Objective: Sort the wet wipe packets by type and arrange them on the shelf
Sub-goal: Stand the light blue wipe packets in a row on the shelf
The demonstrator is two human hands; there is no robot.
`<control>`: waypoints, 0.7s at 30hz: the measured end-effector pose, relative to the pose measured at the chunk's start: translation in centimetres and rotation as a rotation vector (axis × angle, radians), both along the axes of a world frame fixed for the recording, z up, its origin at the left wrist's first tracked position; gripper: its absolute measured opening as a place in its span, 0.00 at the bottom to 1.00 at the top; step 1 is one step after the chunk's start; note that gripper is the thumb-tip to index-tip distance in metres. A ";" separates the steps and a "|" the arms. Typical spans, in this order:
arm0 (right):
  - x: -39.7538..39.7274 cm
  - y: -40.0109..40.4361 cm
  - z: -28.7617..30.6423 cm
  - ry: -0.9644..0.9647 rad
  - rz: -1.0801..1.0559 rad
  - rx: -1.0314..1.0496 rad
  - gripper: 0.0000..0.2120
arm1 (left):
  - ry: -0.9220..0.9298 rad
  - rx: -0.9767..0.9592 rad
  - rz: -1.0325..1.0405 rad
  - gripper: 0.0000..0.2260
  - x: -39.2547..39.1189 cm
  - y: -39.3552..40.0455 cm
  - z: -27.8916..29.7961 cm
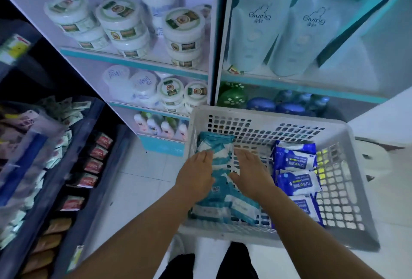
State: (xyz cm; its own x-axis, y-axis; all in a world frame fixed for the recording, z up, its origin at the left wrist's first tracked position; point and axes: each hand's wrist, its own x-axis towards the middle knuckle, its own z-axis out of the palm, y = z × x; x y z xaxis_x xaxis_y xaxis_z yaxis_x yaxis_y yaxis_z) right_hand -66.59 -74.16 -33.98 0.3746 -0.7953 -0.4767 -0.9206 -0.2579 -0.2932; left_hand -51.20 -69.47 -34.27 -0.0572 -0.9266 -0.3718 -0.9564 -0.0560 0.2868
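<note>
White tubs w/ green labels (116, 20) sit stacked on upper left shelf, more tubs (170, 93) one level down. Small lotion bottles (160, 127) on bottom level. Two pale blue pouches (283, 33) stand upright on right shelf; green bottle (231, 97) & blue bottles (285, 107) below. Red packets (93, 165) in dark rack at left. White tile floor (138, 180).

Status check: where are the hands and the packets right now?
Left hand and right hand both open, pressing in on the teal packets in the basket. Dark blue packets alongside, untouched. Nothing blocking.
</note>
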 end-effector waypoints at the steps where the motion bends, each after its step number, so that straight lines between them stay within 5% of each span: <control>1: -0.4 -0.8 -0.8 -0.006 0.018 0.010 0.34 | -0.008 0.010 0.032 0.31 -0.4 -0.6 -0.7; 10: -1.6 -7.2 -8.3 -0.047 0.195 0.068 0.34 | -0.131 0.183 0.176 0.33 -2.8 -5.7 -9.1; 21: 0.2 -10.6 -18.3 -0.065 0.297 -0.064 0.34 | -0.286 0.151 0.120 0.32 -2.7 -9.3 -16.5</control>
State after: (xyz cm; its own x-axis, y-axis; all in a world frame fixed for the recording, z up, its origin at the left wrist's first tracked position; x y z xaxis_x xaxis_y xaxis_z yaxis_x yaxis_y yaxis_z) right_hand -66.37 -84.79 -52.27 0.6231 -0.6741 -0.3967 -0.7821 -0.5324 -0.3238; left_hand -53.95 -78.82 -50.82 0.1758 -0.8537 -0.4903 -0.9808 -0.1947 -0.0126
